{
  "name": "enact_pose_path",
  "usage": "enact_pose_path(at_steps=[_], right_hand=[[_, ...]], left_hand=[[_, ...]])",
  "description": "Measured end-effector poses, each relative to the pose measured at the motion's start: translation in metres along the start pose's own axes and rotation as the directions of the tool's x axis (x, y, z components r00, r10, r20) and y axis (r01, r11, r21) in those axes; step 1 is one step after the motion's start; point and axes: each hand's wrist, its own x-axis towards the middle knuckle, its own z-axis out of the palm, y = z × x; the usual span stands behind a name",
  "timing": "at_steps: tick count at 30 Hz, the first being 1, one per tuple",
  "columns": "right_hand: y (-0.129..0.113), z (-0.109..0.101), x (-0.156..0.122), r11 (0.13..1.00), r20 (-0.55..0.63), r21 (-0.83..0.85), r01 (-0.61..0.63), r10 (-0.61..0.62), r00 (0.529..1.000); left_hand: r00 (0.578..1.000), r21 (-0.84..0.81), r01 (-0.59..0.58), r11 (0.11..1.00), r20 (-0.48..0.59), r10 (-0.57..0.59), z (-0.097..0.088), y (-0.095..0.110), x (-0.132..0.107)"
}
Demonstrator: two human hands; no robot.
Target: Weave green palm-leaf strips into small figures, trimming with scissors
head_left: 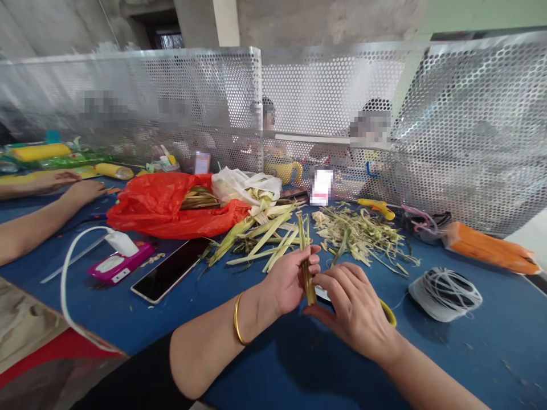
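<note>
My left hand, a gold bangle on its wrist, is closed around a small upright bundle of yellow-green dried plant strips. From the other side, the thumb and fingers of my right hand close on the lower end of that same bundle. A yellow curved handle shows beneath my right hand, and a bit of pale metal peeks out near its fingers; what they belong to is mostly hidden. Behind the bundle lie loose long strips and a heap of dry shredded scraps.
A phone, a pink power strip and a red plastic bag lie to the left. White cord and an orange packet sit right. A perforated metal screen stands behind; another person's forearms rest at far left.
</note>
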Motion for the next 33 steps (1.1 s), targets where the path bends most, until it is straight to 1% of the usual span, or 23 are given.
enact_pose_path(at_steps=[3,8,13,16,18,20,21,22,23,24,25,26,27,28,29,30,31,32,33], right_hand=[[0.0,0.004,-0.002,1.0,0.007,0.008,-0.025,0.025,1.0],[-0.001,0.006,-0.002,0.998,0.0,0.033,-0.053,0.053,0.999],[-0.001,0.003,0.0,0.998,-0.02,0.06,-0.03,0.031,0.999],[-0.002,0.003,0.001,0.997,-0.026,0.063,-0.036,0.038,0.999],[-0.002,0.003,0.001,0.997,-0.031,0.063,-0.04,0.042,0.999],[-0.002,0.002,0.001,0.994,-0.044,0.105,-0.04,0.045,0.998],[-0.002,0.002,0.001,0.989,-0.059,0.137,-0.06,0.069,0.996],[-0.001,0.001,0.001,0.979,-0.079,0.171,-0.111,0.126,0.989],[0.001,0.0,0.001,0.958,-0.098,0.211,-0.193,0.217,0.971],[0.004,0.0,0.001,0.918,-0.115,0.263,-0.299,0.337,0.934],[0.007,-0.001,0.002,0.85,-0.12,0.329,-0.412,0.47,0.874],[0.011,-0.001,0.003,0.753,-0.103,0.413,-0.512,0.597,0.796],[0.014,-0.001,0.004,0.634,-0.053,0.51,-0.581,0.697,0.715],[0.016,-0.001,0.006,0.505,0.028,0.608,-0.613,0.758,0.652],[0.018,-0.001,0.007,0.372,0.126,0.694,-0.616,0.779,0.614],[0.02,-0.002,0.009,0.242,0.225,0.761,-0.603,0.773,0.594],[0.02,-0.002,0.01,0.121,0.311,0.806,-0.579,0.747,0.588],[0.019,-0.003,0.011,0.017,0.376,0.832,-0.555,0.719,0.585],[0.018,-0.003,0.012,-0.061,0.419,0.844,-0.533,0.696,0.583]], left_hand=[[1.0,-0.007,-0.014,1.0,0.002,0.014,-0.001,-0.001,0.001],[1.0,-0.016,-0.005,1.0,0.013,0.005,-0.003,-0.001,0.002],[1.0,-0.014,0.014,1.0,-0.014,-0.014,-0.001,-0.002,0.001],[1.0,-0.011,0.016,1.0,-0.021,-0.017,0.0,-0.002,0.002],[1.0,0.008,0.011,1.0,-0.015,-0.011,-0.001,-0.002,0.003],[1.0,0.055,-0.008,0.998,-0.004,0.008,-0.003,-0.002,0.003],[1.0,0.094,-0.02,0.995,0.011,0.019,-0.004,-0.002,0.003],[0.999,0.141,-0.036,0.989,0.035,0.031,-0.004,-0.002,0.003],[0.997,0.194,-0.053,0.98,0.067,0.041,-0.005,-0.003,0.002],[0.993,0.251,-0.067,0.966,0.11,0.04,-0.005,-0.004,0.001],[0.987,0.302,-0.084,0.95,0.154,0.038,-0.005,-0.005,-0.001],[0.981,0.354,-0.093,0.931,0.193,0.025,-0.005,-0.006,-0.002],[0.975,0.405,-0.101,0.909,0.222,0.009,-0.004,-0.007,-0.004],[0.97,0.448,-0.112,0.887,0.241,0.001,-0.004,-0.009,-0.006],[0.967,0.499,-0.111,0.859,0.255,-0.023,-0.003,-0.01,-0.008],[0.964,0.546,-0.108,0.831,0.263,-0.047,-0.003,-0.012,-0.009],[0.961,0.589,-0.104,0.802,0.266,-0.071,-0.003,-0.013,-0.01],[0.96,0.628,-0.101,0.772,0.264,-0.09,-0.003,-0.014,-0.011],[0.96,0.662,-0.102,0.743,0.262,-0.102,-0.003,-0.014,-0.012]])
